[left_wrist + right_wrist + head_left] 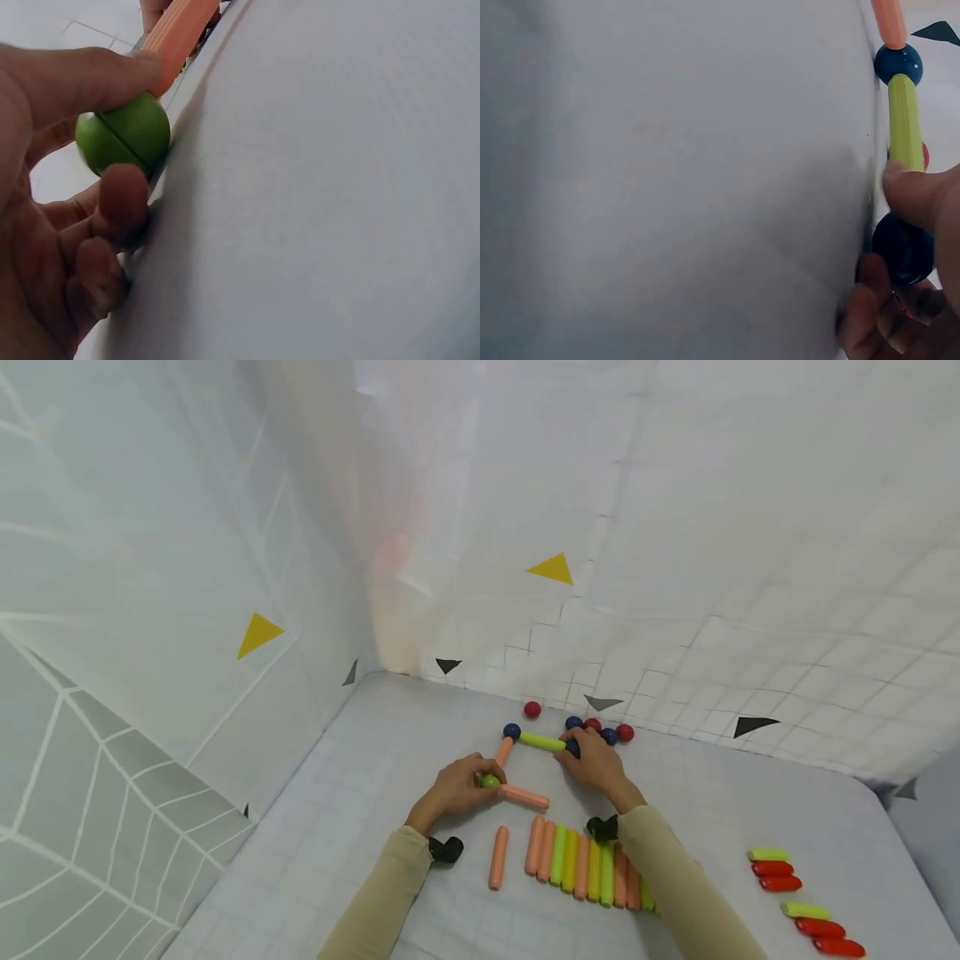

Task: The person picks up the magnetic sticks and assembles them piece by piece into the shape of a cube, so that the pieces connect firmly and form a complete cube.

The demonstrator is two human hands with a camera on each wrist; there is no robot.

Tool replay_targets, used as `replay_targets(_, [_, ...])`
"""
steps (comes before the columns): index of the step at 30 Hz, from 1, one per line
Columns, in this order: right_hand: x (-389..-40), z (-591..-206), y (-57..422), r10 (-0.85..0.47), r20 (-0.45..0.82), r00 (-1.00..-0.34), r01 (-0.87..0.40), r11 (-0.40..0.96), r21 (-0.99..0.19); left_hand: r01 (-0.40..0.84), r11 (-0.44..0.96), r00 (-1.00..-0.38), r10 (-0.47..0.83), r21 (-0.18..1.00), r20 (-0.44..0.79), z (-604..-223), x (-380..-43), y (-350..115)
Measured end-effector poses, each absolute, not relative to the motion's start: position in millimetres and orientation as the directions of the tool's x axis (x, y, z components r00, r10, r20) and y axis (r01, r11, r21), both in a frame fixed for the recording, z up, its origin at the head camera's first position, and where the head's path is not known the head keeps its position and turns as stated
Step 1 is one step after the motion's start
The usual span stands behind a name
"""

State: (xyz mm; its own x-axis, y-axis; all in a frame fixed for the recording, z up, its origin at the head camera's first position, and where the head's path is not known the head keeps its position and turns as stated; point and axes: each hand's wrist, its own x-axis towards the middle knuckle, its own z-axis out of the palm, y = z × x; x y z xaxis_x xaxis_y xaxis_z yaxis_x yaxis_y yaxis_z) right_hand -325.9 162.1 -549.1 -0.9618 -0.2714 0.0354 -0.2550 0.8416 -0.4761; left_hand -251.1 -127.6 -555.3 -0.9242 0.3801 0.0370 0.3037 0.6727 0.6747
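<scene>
My left hand (459, 783) grips a green ball (124, 135) between thumb and fingers. From that ball one orange stick (525, 796) points right and another orange stick (505, 752) runs away to a dark blue ball (512, 732). A yellow-green stick (542, 742) leads right from this corner ball to a second dark blue ball (904, 247). That ball sits in the fingers of my right hand (592, 767), whose thumb lies against the stick's end in the right wrist view. The pieces form an open frame on the table.
Red and blue balls (625, 732) cluster behind my right hand, with a single red ball (532, 709) further left. A row of orange, yellow and green sticks (572, 860) lies in front, partly under my right forearm. One loose orange stick (498, 857) lies left of it. Short red and yellow-green pieces (820, 928) lie far right.
</scene>
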Motion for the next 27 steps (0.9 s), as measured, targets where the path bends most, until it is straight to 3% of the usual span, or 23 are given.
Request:
replay_targets(6, [-323.1, -547.7, 166.2, -0.277, 0.091, -0.956, -0.279, 0.774, -0.568, 0.296, 0.679, -0.929, 0.369, 0.672, 0.037, -554.8, -251.7, -128.9])
replay_targets(20, [-313.5, -542.1, 189.6, -0.261, 0.093, -0.961, -0.264, 0.76, -0.594, 0.268, 0.664, -0.932, 0.363, 0.698, 0.012, -554.2, -250.8, -126.3])
replay_targets(27, [-265.6, -514.6, 174.1, -0.256, 0.061, -0.965, -0.245, 0.786, -0.568, 0.258, 0.66, -0.934, 0.357, 0.706, 0.008, -555.8, -250.5, -127.7])
